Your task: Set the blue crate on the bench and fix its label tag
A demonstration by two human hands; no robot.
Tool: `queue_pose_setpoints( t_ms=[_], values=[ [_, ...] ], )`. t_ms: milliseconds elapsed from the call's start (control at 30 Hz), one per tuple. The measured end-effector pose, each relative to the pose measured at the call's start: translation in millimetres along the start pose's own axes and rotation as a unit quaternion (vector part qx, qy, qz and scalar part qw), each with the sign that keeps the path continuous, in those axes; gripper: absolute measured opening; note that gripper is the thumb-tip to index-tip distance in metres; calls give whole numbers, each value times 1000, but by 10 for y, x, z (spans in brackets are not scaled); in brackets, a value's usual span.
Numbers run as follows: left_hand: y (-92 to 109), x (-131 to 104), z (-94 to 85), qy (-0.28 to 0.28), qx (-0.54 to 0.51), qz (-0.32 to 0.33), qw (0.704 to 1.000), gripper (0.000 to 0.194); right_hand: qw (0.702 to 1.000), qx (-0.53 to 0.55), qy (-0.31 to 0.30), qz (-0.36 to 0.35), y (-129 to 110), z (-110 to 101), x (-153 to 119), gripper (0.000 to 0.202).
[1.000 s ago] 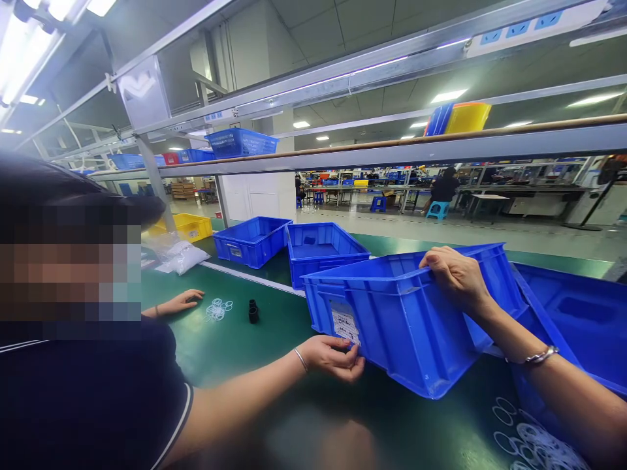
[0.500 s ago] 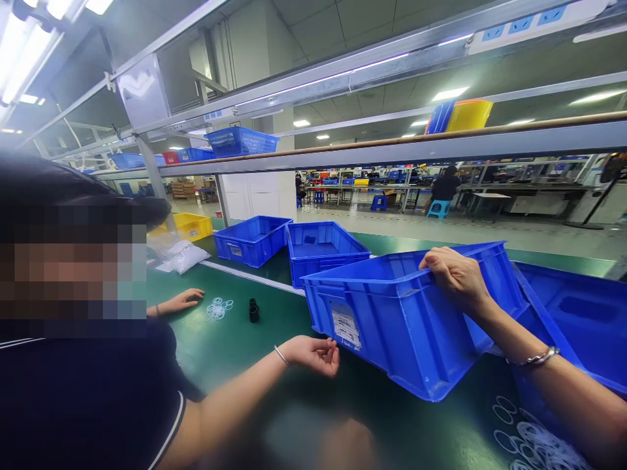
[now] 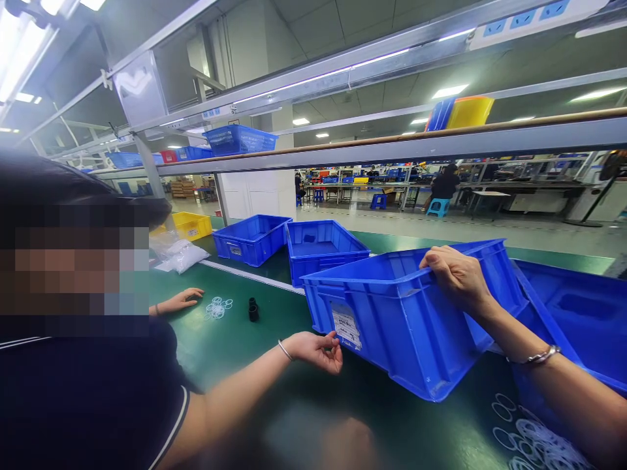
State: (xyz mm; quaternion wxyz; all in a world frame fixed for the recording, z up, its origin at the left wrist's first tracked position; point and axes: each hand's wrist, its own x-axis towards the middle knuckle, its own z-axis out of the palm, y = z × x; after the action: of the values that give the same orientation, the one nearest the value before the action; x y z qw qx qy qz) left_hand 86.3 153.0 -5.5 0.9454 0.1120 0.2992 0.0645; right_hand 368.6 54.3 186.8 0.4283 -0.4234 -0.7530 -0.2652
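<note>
My right hand (image 3: 458, 281) grips the near rim of a blue plastic bin (image 3: 406, 326), its fingers wrapped over the edge. The bin is tilted, with its near corner low over the green table and a white paper label (image 3: 345, 325) on its side. At the bottom edge a skin-coloured smear appears to be my left hand (image 3: 347, 444); its fingers cannot be made out. A co-worker's hand (image 3: 318, 352) is close to the label, fingers curled. Below my right forearm lies a pile of thin white rings (image 3: 543, 444).
The co-worker's other hand (image 3: 181, 300) rests near a small heap of white rings (image 3: 215, 307) and black cylindrical parts (image 3: 253, 310). Behind stand blue bins (image 3: 252, 240), a yellow bin (image 3: 193, 225) and a clear bag (image 3: 181, 254). Another blue bin (image 3: 582, 320) is at right. A shelf (image 3: 362, 153) crosses above.
The co-worker's near hand has shifted slightly right and up beside the label. My right hand and the tilted bin have hardly moved.
</note>
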Motion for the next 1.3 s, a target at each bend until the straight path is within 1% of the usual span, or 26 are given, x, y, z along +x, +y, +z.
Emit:
queue_pose_setpoints(
  t_ms=[100,233,333,433,500,600,733,867,967,1067,1167,1233,1300],
  values=[
    [14,76,-32,3,7,15,1000,16,1000,-1,-1,5,8,-2,-2,55],
    [58,163,-101,-36,84,59,994,17,1000,-4,5,7,11,-3,-1,55],
    [80,168,-109,-63,135,90,985,20,1000,-3,4,6,-8,-5,7,56],
    [76,123,-66,-71,157,96,980,25,1000,-3,3,6,-31,-12,14,57],
    [65,93,-31,-62,142,87,984,28,1000,-3,6,6,-37,-15,16,57],
    [57,88,-2,-30,71,69,995,33,1000,-1,10,7,-33,-15,14,57],
    [83,144,23,9,6,38,999,29,1000,2,10,6,-30,-7,12,57],
    [121,160,96,52,4,-8,999,27,1000,3,10,8,-29,1,6,56],
    [114,122,138,72,3,-27,997,26,1000,5,11,9,-33,5,2,55],
    [76,82,103,51,-5,-21,998,23,1000,6,13,7,-44,6,4,55],
    [64,83,-2,13,12,-10,1000,26,1000,6,11,6,-52,7,10,55],
    [95,105,-84,-26,102,36,994,25,1000,6,10,8,-50,10,12,56],
    [148,131,-156,-63,216,103,969,20,1000,5,8,9,-46,11,12,56]
  ],
)
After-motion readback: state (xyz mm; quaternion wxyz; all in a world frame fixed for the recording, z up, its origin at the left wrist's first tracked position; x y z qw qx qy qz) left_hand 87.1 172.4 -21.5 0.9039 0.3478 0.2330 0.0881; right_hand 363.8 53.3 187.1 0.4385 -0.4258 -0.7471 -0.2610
